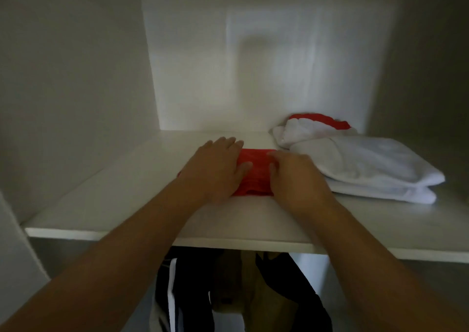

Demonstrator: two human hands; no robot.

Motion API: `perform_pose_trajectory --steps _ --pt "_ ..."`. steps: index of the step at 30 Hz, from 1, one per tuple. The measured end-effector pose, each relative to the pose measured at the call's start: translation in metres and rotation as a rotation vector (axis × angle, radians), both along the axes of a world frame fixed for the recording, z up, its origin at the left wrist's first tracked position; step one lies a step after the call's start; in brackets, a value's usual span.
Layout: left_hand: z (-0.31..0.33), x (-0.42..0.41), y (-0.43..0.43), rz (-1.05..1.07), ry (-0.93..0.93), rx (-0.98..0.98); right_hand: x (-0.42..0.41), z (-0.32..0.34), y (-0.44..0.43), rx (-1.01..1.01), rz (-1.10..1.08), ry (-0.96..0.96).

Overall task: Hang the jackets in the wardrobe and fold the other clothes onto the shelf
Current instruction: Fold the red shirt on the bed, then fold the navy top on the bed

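Observation:
A folded red garment (256,171) lies on the white wardrobe shelf (121,204), near its middle. My left hand (215,169) rests flat on the garment's left side, fingers spread. My right hand (294,177) presses on its right side, fingers slightly curled over the cloth. To the right sits a folded white garment (368,169), with a smaller white and red bundle (312,128) behind it. Dark and tan jackets (243,291) hang below the shelf.
The wardrobe's back wall (253,65) and side walls enclose the shelf. Bare shelf surface stretches to the left of my hands and along the front edge.

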State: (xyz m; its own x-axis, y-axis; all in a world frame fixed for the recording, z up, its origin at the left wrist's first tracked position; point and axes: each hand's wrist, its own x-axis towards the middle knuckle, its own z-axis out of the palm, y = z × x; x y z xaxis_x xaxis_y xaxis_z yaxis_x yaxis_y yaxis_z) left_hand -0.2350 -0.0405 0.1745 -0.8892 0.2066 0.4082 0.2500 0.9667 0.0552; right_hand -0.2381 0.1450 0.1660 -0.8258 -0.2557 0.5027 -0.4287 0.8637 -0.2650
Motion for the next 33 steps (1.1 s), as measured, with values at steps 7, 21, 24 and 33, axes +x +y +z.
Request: perform_pose_trajectory --steps 7,21,24,33 --pt "0.005 0.052 0.097 -0.326 0.31 0.389 0.078 -0.01 0.079 -0.614 -0.257 0.207" --pt "-0.064 0.268 0.311 -1.472 -0.14 0.653 0.418 -0.078 0.175 -0.832 -1.318 0.447" --pt "-0.073 0.348 0.333 -1.625 -0.234 0.61 0.506 -0.091 0.174 -0.832 -1.476 0.526" --pt "-0.121 0.612 0.388 -1.906 -0.552 0.445 0.781 -0.135 0.173 -0.835 -1.865 0.622"
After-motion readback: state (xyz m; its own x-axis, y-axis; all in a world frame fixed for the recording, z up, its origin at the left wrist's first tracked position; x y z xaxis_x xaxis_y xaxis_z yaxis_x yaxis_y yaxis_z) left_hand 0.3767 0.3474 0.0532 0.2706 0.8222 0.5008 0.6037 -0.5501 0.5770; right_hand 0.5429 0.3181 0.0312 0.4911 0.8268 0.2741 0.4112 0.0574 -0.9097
